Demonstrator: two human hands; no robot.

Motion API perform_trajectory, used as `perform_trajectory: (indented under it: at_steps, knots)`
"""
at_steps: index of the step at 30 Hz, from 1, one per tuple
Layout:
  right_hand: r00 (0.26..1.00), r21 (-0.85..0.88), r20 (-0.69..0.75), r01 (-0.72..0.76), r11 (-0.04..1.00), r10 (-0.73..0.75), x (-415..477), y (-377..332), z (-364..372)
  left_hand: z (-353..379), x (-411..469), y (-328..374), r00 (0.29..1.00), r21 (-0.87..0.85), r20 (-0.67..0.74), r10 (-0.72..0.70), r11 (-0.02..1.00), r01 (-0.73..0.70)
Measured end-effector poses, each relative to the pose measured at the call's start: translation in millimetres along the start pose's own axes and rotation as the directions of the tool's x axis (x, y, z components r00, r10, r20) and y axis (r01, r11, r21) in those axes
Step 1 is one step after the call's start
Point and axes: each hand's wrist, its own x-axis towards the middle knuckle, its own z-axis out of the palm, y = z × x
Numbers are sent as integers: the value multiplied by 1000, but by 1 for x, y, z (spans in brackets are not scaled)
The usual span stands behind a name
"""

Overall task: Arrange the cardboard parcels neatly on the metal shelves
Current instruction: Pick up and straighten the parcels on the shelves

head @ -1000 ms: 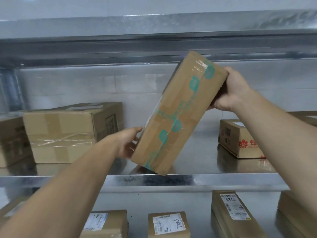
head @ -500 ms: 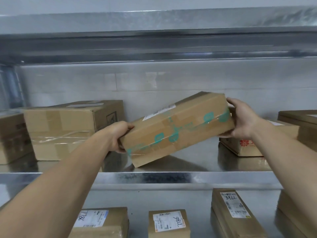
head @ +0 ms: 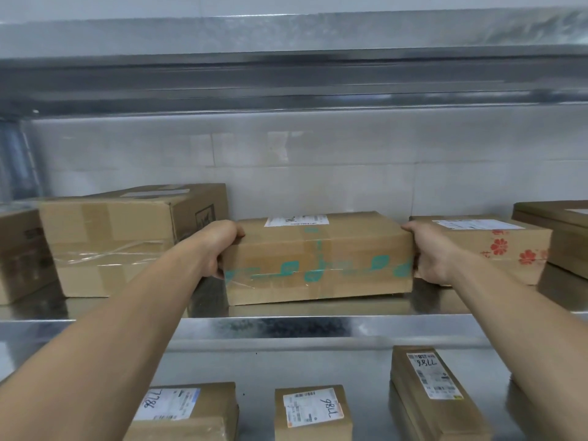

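Note:
A long cardboard parcel with teal leaf-print tape (head: 318, 259) lies flat and level on the middle metal shelf (head: 286, 326), label side up. My left hand (head: 216, 246) grips its left end and my right hand (head: 429, 253) grips its right end, fingers curled round the edges. The parcel sits between a large taped box (head: 127, 240) on the left and a box with red flower prints (head: 496, 246) on the right, whose left part my right hand hides.
More boxes stand at the far left (head: 22, 253) and far right (head: 560, 230) of the same shelf. On the lower shelf lie three labelled parcels (head: 187, 412), (head: 313, 412), (head: 436, 393). An upper shelf (head: 286, 68) hangs overhead; a tiled wall is behind.
The taped parcel was held tilted on end in the air, then swung down to horizontal. It now lies flat on the middle shelf with both hands still on its ends.

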Motion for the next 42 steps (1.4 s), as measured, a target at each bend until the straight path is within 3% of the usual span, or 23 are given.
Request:
perform_trajectory:
  at_steps: [6, 9, 14, 20, 28, 34, 42]
  knots:
    - [966, -240, -199, 113, 964, -163, 17, 3, 8, -2, -5, 3, 999, 148, -10, 32, 988, -30]
    - [941, -272, -262, 143, 952, -216, 40, 11, 0, -6, -1, 2, 1000, 165, -15, 16, 986, -13]
    - [957, -175, -233, 136, 975, -176, 25, 8, 2, -10, 17, -4, 999, 101, -49, -8, 995, 13]
    - [978, -134, -139, 137, 981, -155, 18, 11, -1, -9, 34, -14, 1000, -143, -22, -6, 990, 3]
    - [980, -77, -71, 182, 980, -188, 16, 17, -1, -8, 41, -15, 1000, -236, -4, 29, 971, -30]
    - [952, -201, -114, 258, 945, -284, 29, 23, 8, -4, 39, -15, 996, -334, 48, 76, 941, -56]
    - [952, -252, -110, 250, 935, -284, 48, 29, 19, 0, 42, -19, 993, -335, -35, 112, 935, -117]
